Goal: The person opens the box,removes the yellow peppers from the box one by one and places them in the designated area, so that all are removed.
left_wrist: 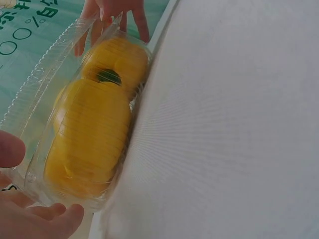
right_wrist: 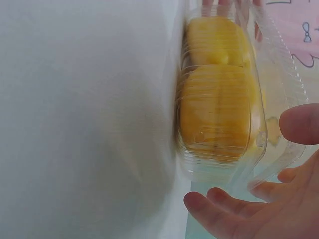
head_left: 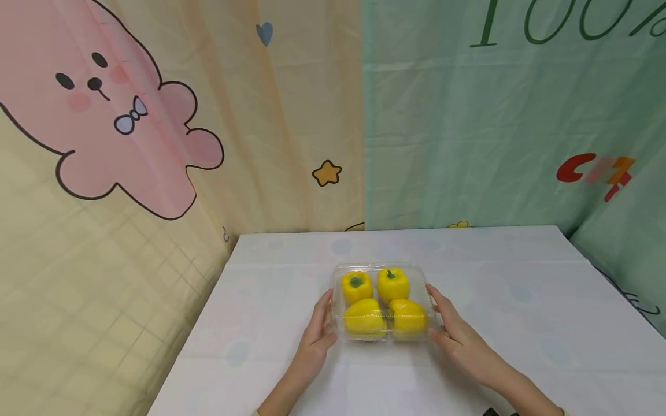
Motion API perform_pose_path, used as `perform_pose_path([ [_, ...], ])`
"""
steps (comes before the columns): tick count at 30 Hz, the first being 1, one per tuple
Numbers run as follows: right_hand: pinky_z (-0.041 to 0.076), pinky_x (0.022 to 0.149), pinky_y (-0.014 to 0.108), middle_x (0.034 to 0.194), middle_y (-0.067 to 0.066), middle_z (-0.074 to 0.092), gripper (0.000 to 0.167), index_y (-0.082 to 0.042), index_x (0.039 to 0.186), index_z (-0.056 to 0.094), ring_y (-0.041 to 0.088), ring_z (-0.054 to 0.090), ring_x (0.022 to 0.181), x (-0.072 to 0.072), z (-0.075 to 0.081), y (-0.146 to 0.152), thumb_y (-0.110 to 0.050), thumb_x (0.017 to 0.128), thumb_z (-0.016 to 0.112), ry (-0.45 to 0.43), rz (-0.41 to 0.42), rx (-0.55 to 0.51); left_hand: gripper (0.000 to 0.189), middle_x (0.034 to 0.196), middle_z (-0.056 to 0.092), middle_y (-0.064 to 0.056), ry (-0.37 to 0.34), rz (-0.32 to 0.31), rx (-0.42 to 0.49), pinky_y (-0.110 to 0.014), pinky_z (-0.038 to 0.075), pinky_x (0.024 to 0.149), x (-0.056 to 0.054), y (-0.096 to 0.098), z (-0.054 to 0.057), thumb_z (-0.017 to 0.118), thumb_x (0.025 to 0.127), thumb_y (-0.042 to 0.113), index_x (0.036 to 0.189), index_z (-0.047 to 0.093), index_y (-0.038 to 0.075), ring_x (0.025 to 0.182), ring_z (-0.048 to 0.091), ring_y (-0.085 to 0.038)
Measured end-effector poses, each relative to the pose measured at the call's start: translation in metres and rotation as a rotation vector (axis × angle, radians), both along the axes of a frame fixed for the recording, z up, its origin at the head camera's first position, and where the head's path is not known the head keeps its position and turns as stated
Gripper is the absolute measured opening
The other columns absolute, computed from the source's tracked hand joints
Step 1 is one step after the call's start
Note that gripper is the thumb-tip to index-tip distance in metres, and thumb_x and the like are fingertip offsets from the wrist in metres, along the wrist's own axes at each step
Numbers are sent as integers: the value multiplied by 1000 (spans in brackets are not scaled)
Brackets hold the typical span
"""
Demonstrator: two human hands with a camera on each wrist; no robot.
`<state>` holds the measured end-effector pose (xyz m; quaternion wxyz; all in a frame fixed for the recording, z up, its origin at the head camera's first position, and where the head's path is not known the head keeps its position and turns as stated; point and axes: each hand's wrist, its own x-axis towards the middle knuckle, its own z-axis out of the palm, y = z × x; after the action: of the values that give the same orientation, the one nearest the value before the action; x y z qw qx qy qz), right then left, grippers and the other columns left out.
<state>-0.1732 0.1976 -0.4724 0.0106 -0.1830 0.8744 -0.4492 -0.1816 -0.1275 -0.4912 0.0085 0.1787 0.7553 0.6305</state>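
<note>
A clear plastic clamshell box (head_left: 338, 268) with yellow bell peppers (head_left: 393, 286) inside is on the white table, a person's hand at each short side. The left hand (head_left: 314, 335) holds the left end. In the left wrist view its thumb (left_wrist: 11, 149) is above the rim, with fingertips (left_wrist: 70, 219) at the lower corner. The right hand (head_left: 460, 341) holds the right end. In the right wrist view its thumb (right_wrist: 301, 124) is above the rim and its fingers (right_wrist: 224, 206) spread below. I cannot tell whether the lid is fastened.
The white table (head_left: 260, 300) reaches back to a curtain (head_left: 291, 115) with a cartoon bear and a green panel (head_left: 468, 144). Fabric also hangs on the left and right sides. A small dark object (head_left: 491, 412) shows at the right forearm, by the bottom edge.
</note>
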Motion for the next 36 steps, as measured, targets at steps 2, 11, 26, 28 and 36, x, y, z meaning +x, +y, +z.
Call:
perform_pose_path([
  [2,36,101,70,167,4,8,78,-31,162,2,41,27,143,-1,1,0,-19,105,53,-5,4,-9,82,167,15,0,-1,16,-8,-59,12,117,1,0,1,47,90,-10,162,19,19,153,9,-25],
  [11,31,102,72,168,4,7,72,-27,163,2,43,23,146,-2,8,2,-28,107,48,-6,8,-8,80,165,23,0,45,90,-105,-52,20,118,2,3,12,52,89,-7,160,25,18,152,16,-20],
  [26,41,100,63,167,2,11,68,-37,161,4,39,30,143,-10,17,3,-37,107,46,24,-16,7,65,162,30,-7,150,103,-77,-45,24,117,-8,-3,26,54,99,-1,158,29,10,150,25,-16],
  [28,43,99,60,167,1,13,69,-38,161,5,37,32,142,-10,18,4,-36,107,48,34,-19,5,62,161,32,-8,159,105,-70,-46,25,116,-9,-3,27,54,99,0,156,31,9,149,26,-17],
  [36,46,99,57,166,2,19,68,-31,162,13,35,36,140,-17,20,3,-32,106,51,87,-28,-13,51,154,42,-14,208,137,-26,-46,29,114,-17,-3,33,57,102,7,149,40,8,145,35,-22],
])
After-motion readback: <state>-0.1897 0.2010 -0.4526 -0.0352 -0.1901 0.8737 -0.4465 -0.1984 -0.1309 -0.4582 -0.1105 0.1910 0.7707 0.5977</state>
